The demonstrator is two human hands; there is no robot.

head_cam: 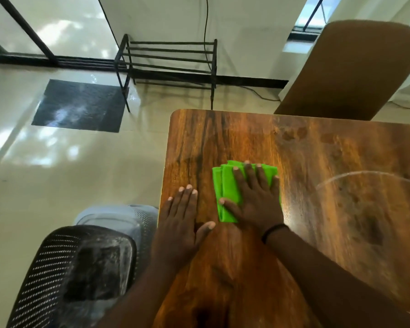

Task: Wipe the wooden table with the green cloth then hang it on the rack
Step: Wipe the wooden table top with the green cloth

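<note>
Head view looks down on a wooden counter [246, 138], where the right hand [253, 197] lies flat with straight fingers pressing a folded green cloth [227, 192] onto the wood near the counter's left edge. The left hand [179, 223] rests just beside it, palm down on bare wood with fingers straight and holding nothing; the two hands are apart but close.

By the look of it, the wiping step is under way. A curved smear [336, 179] and dull blotches show on the right part of the counter, so that side likely still needs passes. Hanging is not yet done: the black metal rack [171, 58] stands far off on the floor against the wall, its bars bare.

The counter's right and near parts run out of frame, so how much is wiped cannot be judged. Much of the cloth is hidden under the right hand. A mesh office chair [81, 268] sits at near left.
</note>
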